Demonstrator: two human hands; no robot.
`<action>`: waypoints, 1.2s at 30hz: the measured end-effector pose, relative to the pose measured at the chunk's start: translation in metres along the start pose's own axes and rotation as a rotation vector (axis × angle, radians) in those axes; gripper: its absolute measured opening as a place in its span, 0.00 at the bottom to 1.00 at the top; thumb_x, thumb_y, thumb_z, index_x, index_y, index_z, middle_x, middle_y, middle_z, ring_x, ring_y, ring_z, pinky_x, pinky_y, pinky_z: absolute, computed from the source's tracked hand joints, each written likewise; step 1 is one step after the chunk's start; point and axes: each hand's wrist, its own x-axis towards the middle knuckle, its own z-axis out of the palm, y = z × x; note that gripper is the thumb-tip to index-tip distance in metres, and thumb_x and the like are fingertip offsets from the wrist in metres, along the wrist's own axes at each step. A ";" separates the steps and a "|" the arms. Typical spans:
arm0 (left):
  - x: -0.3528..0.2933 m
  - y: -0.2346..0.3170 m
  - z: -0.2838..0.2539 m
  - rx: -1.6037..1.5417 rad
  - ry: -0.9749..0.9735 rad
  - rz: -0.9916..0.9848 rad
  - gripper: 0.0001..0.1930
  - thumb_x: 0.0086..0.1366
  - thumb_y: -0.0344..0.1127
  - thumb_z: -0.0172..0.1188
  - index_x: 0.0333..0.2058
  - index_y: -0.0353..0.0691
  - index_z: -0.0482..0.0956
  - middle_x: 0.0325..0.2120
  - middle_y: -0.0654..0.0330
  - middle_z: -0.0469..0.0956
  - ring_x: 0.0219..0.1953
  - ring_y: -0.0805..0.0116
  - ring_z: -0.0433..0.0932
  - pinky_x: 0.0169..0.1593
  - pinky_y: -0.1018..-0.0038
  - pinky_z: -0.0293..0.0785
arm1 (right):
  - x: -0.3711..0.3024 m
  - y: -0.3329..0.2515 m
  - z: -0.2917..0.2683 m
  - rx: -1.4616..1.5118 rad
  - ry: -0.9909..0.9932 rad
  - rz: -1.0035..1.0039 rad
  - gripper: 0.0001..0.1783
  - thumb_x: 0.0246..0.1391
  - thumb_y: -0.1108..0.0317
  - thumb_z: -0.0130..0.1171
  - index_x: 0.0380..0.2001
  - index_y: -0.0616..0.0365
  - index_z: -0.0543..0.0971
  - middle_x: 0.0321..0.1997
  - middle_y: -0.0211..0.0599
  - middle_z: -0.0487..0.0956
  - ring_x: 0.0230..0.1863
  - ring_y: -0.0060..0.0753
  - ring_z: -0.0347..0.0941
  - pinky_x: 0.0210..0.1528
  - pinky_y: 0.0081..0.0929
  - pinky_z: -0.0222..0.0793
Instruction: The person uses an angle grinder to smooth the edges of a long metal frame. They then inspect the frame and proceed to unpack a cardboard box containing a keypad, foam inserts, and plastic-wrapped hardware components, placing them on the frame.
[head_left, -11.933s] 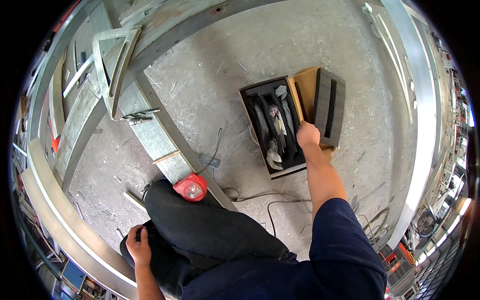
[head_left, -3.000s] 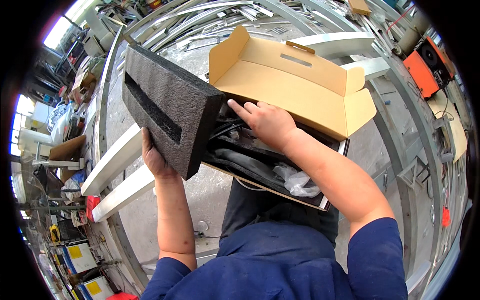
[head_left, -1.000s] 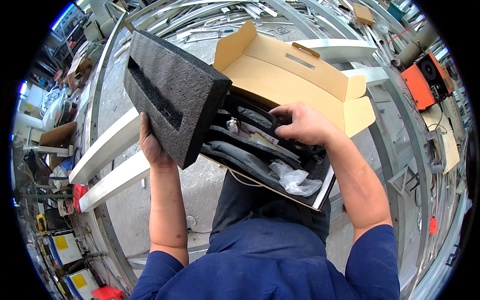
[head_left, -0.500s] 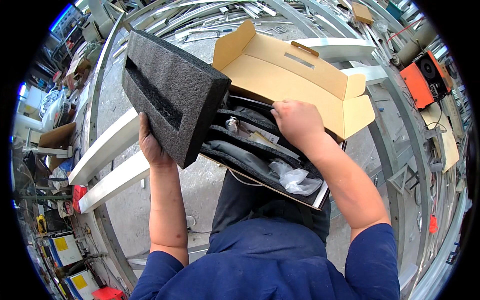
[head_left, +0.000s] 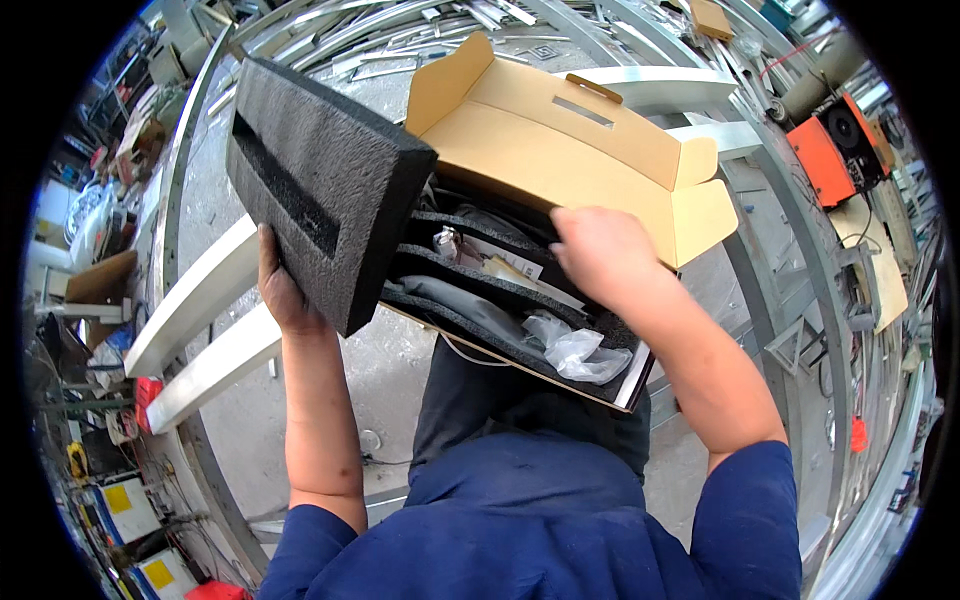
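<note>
A thick black foam slab (head_left: 370, 200) with a long slot in its face stands tilted at the left, gripped along its lower side by my left hand (head_left: 290, 290). To its right is an open cardboard box (head_left: 560, 140), its lid folded back. Black foam dividers (head_left: 500, 237) split the inside into compartments. They hold a long grey wrapped piece (head_left: 455, 300), a crumpled clear plastic bag (head_left: 585, 355) and a small shiny metal part (head_left: 447, 240). My right hand (head_left: 605, 255) is over the box's far right part, fingers curled; whatever they may hold is hidden.
White metal beams (head_left: 215, 375) run beneath and beside the box. An orange machine (head_left: 825, 165) stands at the right, near a grey steel frame (head_left: 790, 225). Metal offcuts (head_left: 400, 40) lie heaped at the back. White-and-yellow boxes (head_left: 130, 505) are at the lower left.
The whole scene has shifted slightly left in view. My right hand has moved slightly right and nearer relative to the box, its fingers more curled. My left hand still grips the foam slab.
</note>
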 end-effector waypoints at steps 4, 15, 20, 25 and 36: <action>0.001 -0.003 0.002 -0.011 0.009 -0.031 0.27 0.79 0.48 0.47 0.62 0.31 0.71 0.58 0.41 0.77 0.57 0.44 0.79 0.64 0.47 0.74 | -0.028 0.028 -0.003 -0.190 -0.145 0.087 0.08 0.55 0.64 0.65 0.33 0.57 0.82 0.31 0.47 0.84 0.35 0.52 0.83 0.40 0.47 0.80; 0.003 -0.002 0.002 -0.084 -0.081 -0.074 0.28 0.79 0.49 0.44 0.66 0.33 0.68 0.60 0.40 0.75 0.60 0.41 0.77 0.65 0.43 0.73 | -0.015 0.020 0.028 -0.146 0.185 -0.124 0.04 0.56 0.71 0.57 0.28 0.57 0.78 0.29 0.41 0.80 0.34 0.46 0.83 0.37 0.40 0.80; 0.001 -0.001 0.001 -0.090 -0.088 -0.072 0.28 0.79 0.49 0.45 0.65 0.32 0.68 0.59 0.40 0.75 0.60 0.41 0.77 0.65 0.44 0.73 | -0.014 0.015 0.024 -0.203 0.090 -0.105 0.03 0.53 0.71 0.59 0.30 0.56 0.81 0.32 0.39 0.83 0.36 0.42 0.84 0.39 0.36 0.82; 0.005 -0.003 -0.003 -0.035 0.001 -0.030 0.28 0.79 0.49 0.45 0.65 0.32 0.68 0.60 0.40 0.75 0.59 0.41 0.78 0.65 0.44 0.73 | 0.008 -0.011 0.022 0.125 0.245 -0.419 0.28 0.64 0.55 0.59 0.62 0.60 0.72 0.63 0.49 0.74 0.63 0.48 0.73 0.64 0.38 0.71; 0.003 -0.002 0.000 -0.111 -0.058 -0.030 0.27 0.80 0.48 0.45 0.63 0.31 0.70 0.59 0.41 0.77 0.58 0.41 0.79 0.63 0.45 0.75 | 0.055 -0.035 0.052 0.145 0.069 -0.482 0.50 0.66 0.33 0.48 0.73 0.67 0.58 0.80 0.51 0.55 0.82 0.45 0.46 0.81 0.36 0.43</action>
